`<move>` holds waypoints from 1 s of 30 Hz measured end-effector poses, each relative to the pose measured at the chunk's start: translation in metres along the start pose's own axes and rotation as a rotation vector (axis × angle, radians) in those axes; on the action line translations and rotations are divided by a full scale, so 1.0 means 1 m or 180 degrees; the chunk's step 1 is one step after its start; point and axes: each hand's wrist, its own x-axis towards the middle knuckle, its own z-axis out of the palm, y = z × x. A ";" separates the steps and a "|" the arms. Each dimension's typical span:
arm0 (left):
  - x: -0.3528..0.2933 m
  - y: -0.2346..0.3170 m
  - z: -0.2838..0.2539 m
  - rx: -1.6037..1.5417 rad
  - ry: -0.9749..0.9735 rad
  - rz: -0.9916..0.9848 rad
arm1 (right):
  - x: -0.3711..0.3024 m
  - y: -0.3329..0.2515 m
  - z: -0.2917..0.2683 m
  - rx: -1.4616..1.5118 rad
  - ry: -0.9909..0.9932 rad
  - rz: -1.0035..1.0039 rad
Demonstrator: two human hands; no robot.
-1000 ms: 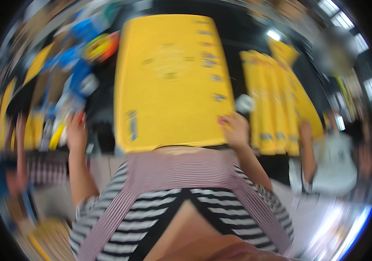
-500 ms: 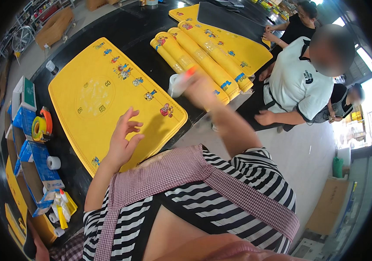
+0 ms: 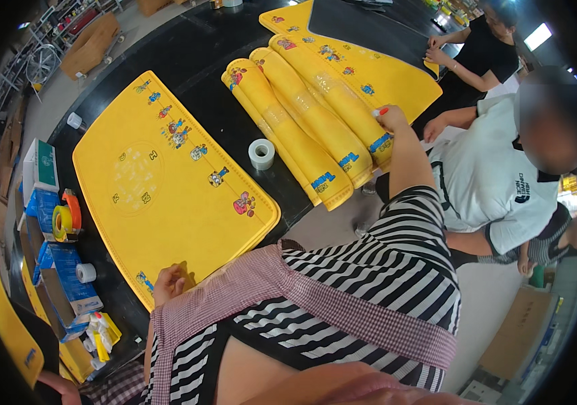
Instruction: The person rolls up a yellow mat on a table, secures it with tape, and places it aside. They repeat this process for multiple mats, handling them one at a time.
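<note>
My right hand [image 3: 392, 119] reaches to the far right of several rolled yellow mats [image 3: 302, 111], by the outermost roll and a flat yellow mat [image 3: 396, 81]. Its fingers are pinched together, with a small red-and-white thing at their tips whose kind I cannot make out. Clear tape bands the rolls. Low on the left, my left hand [image 3: 169, 283] rests at the near edge of a stack of flat yellow mats [image 3: 180, 182] printed with cartoon figures. Its fingers are loosely bent and nothing shows in them. A white tape roll [image 3: 269, 162] stands between stack and rolls.
Along the black table's [image 3: 194, 61] left side are blue boxes [image 3: 69, 270], an orange tape dispenser [image 3: 72, 210], another white tape roll [image 3: 86, 273] and yellow-and-white items [image 3: 103, 334]. A co-worker in a white shirt [image 3: 484, 182] stands close on the right; another person's hands [image 3: 437, 52] work farther back.
The white tape roll has left my right hand and stands on the table. That hand has moved right, to the far roll. My left hand has drawn back toward me, its fingers more bent.
</note>
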 end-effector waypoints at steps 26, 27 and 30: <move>-0.023 0.039 -0.004 0.2033 -0.0668 0.0869 | -0.281 -0.343 0.162 0.0598 -0.1217 -0.3911; -0.025 0.049 -0.004 0.1977 -0.0648 0.0484 | -0.280 -0.346 0.164 0.0556 -0.1198 -0.3874; -0.024 0.044 -0.007 0.1731 -0.0697 0.0040 | -0.272 -0.357 0.158 0.0439 -0.1666 -0.3558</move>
